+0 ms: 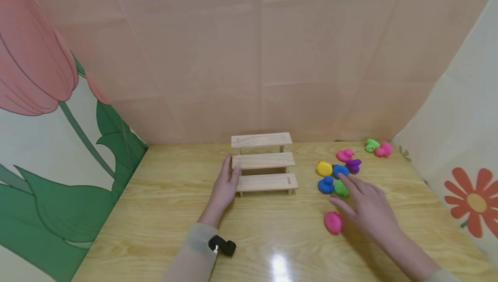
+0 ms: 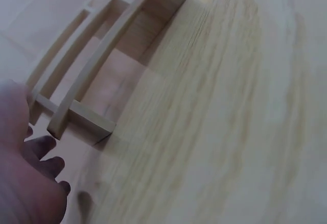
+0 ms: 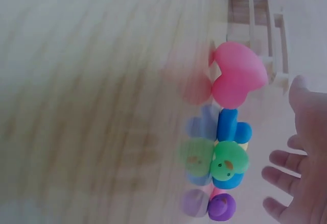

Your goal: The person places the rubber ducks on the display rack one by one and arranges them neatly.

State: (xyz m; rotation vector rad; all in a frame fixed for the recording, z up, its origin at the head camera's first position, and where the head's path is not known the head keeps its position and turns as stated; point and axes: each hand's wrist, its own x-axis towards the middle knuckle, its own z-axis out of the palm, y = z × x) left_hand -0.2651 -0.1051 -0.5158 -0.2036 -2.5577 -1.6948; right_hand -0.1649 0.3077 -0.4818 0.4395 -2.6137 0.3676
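Note:
A three-tier wooden step stand (image 1: 266, 160) stands upright near the back of the table. Against its left end lies my left hand (image 1: 225, 187), its fingers stretched along the side and the thumb beside the middle tier. My right hand (image 1: 369, 206) hovers with spread fingers over several rubber ducks and holds nothing. Nearest its fingertips are a green duck (image 1: 341, 188) and a blue duck (image 1: 340, 171). Another blue duck (image 1: 326, 184) and a yellow duck (image 1: 324, 168) sit just left of these. A pink duck (image 3: 237, 75) lies apart, tipped over, closer to the table's front.
Behind the cluster are a purple duck (image 1: 354, 166) and a pink duck (image 1: 345, 155). At the back right corner sit a green duck (image 1: 371, 145) and another pink duck (image 1: 384, 149). Printed cloth walls border the wood-grain table (image 1: 163, 213); a black wrist device (image 1: 222, 245) is on my left sleeve.

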